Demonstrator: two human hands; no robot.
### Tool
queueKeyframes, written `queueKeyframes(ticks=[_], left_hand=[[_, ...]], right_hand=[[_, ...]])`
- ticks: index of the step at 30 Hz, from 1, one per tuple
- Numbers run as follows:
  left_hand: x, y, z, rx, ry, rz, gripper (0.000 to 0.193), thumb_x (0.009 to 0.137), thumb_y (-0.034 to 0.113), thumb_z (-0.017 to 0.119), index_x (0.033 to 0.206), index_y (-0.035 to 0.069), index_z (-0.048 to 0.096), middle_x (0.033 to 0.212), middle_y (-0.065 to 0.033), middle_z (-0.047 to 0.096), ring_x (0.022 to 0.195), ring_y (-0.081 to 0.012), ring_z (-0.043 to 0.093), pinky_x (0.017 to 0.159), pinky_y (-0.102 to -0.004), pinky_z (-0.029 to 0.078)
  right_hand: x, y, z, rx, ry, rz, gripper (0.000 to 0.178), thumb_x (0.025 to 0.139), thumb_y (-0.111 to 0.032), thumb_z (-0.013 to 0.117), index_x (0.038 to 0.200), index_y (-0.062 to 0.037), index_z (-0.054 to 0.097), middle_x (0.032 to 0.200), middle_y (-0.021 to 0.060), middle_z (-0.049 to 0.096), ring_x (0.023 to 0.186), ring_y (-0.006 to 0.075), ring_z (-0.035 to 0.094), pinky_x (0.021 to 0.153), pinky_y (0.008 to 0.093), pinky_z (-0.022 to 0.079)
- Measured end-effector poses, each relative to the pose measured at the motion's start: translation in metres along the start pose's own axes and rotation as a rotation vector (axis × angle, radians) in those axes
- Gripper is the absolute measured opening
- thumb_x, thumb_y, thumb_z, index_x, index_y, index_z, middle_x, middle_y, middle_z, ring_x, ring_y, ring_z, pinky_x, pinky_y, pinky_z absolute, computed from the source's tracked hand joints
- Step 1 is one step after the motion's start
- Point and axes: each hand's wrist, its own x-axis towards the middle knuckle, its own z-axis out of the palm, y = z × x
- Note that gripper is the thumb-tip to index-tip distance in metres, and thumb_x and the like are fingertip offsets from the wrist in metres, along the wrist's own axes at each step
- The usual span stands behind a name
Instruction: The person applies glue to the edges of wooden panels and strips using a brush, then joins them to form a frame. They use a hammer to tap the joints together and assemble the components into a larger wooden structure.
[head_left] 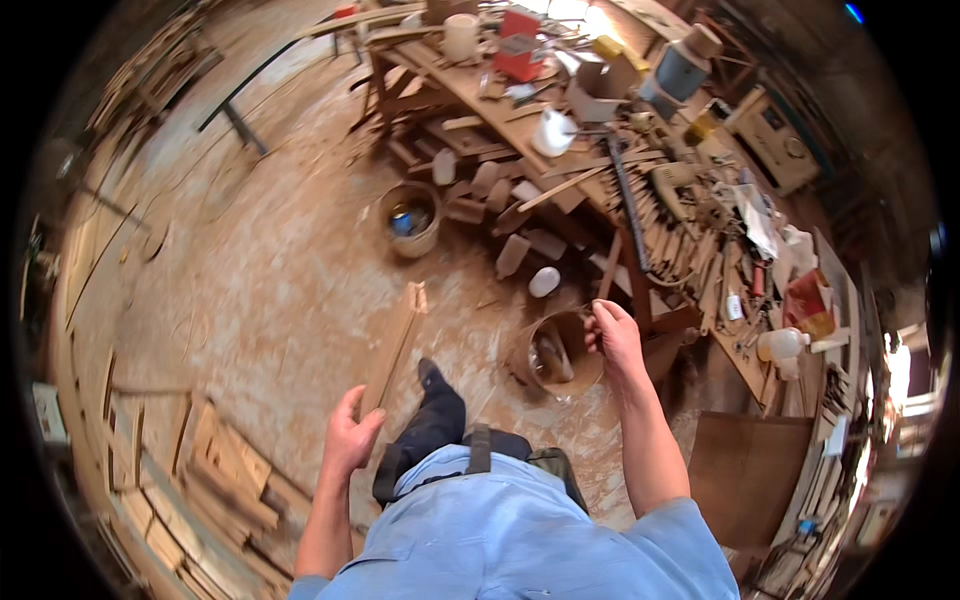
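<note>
My left hand (350, 435) grips the near end of a long narrow wooden strip (398, 340) that points away from me over the dusty floor. My right hand (612, 335) is closed around something small and thin, held just above a round brown bucket (560, 352) standing on the floor beside the workbench. What the right hand holds is too small to make out. One dark-trousered leg and shoe (432, 385) step forward between the two hands.
A long cluttered workbench (640, 190) runs along the right, piled with tools, bottles and wood offcuts. A second bucket (410, 218) stands farther out on the floor. Stacked boards (215, 480) lie at lower left; a brown panel (745, 470) leans at lower right.
</note>
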Motion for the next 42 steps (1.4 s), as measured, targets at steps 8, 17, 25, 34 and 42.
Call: queueKeyframes(ticks=[8,17,25,34,42], left_hand=[[0.129,0.093,0.003,0.093,-0.169,0.049,0.046,0.08,0.008,0.064,0.122,-0.005,0.05,0.106,-0.0098,0.061,0.093,-0.0144,0.058,0.081,-0.0287,0.048],[0.204,0.125,0.004,0.117,-0.159,-0.019,0.048,0.078,0.013,0.067,0.12,-0.005,0.052,0.104,-0.0086,0.061,0.091,-0.0139,0.057,0.079,-0.0282,0.047],[0.283,0.172,0.075,0.08,-0.14,-0.145,0.047,0.082,0.009,0.065,0.124,-0.005,0.05,0.107,-0.0067,0.061,0.092,-0.0111,0.056,0.078,-0.0253,0.046],[0.343,0.197,0.142,0.104,-0.231,-0.197,0.045,0.082,0.012,0.067,0.121,-0.004,0.054,0.103,-0.005,0.062,0.091,-0.0103,0.055,0.079,-0.0255,0.046],[0.373,0.197,0.165,0.149,-0.254,-0.236,0.052,0.083,0.018,0.069,0.125,-0.003,0.05,0.102,-0.0078,0.062,0.086,-0.0132,0.059,0.075,-0.0275,0.049]], right_hand=[[0.113,-0.088,0.03,0.22,0.06,-0.008,0.028,0.094,-0.028,0.056,0.113,-0.0072,0.055,0.074,0.0011,0.058,0.055,0.011,0.053,0.044,0.0237,0.04],[0.271,-0.128,0.038,0.38,0.068,0.024,0.02,0.093,-0.03,0.057,0.098,-0.0112,0.053,0.072,0.0008,0.057,0.054,0.012,0.052,0.044,0.026,0.039],[0.406,-0.144,0.031,0.458,0.072,0.097,0.028,0.091,-0.032,0.061,0.107,-0.0115,0.052,0.074,0.0013,0.054,0.053,0.0131,0.05,0.044,0.0282,0.037],[0.425,-0.171,0.049,-0.029,0.035,-0.094,0.024,0.09,-0.025,0.061,0.101,-0.0045,0.067,0.073,0.0011,0.061,0.056,0.0067,0.054,0.044,0.0205,0.04],[0.416,-0.192,0.033,-0.148,0.006,-0.185,0.021,0.088,-0.02,0.063,0.098,-0.0017,0.065,0.072,0.0019,0.063,0.056,0.0065,0.053,0.05,0.0223,0.043]])
